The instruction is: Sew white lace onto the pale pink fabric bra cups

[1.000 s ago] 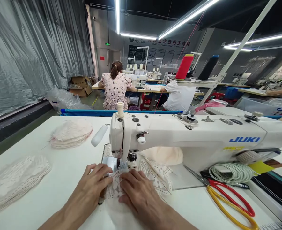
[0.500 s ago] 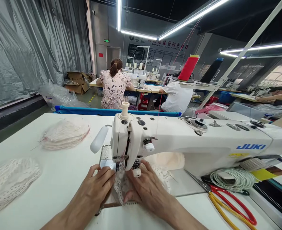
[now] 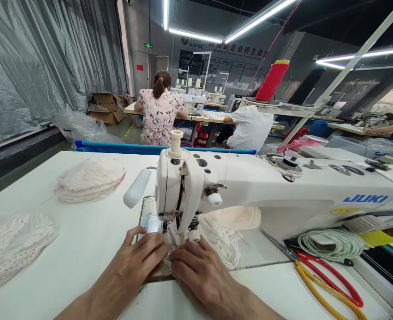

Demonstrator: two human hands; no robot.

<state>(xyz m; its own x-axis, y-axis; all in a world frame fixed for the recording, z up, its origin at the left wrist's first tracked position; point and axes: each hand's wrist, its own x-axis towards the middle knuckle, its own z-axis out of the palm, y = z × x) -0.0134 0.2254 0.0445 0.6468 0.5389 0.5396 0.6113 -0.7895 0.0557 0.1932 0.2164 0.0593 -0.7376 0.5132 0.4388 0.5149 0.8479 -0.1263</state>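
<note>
White eyelet lace fabric (image 3: 228,244) lies under the head of a white sewing machine (image 3: 250,178), spreading right of the needle area. My left hand (image 3: 143,255) rests at the left of the needle, its fingers bent together on the edge of the lace. Close beside it, my right hand (image 3: 199,269) presses on the lace in front of the needle, fingers curled and close together. The fingertips of both hands nearly meet. The machine head hides the needle and part of the fabric.
Stacked lace pieces (image 3: 90,180) and another lace pile (image 3: 14,249) lie on the left. Scissors (image 3: 330,280) with red and yellow handles and a coiled pale cord (image 3: 331,244) are at the right. Beyond the blue bar (image 3: 166,148), people sit at other machines.
My right hand has drawn its fingers in and turned its thumb under, closer to my left hand. The lace has shifted toward the needle. The view has tilted slightly.
</note>
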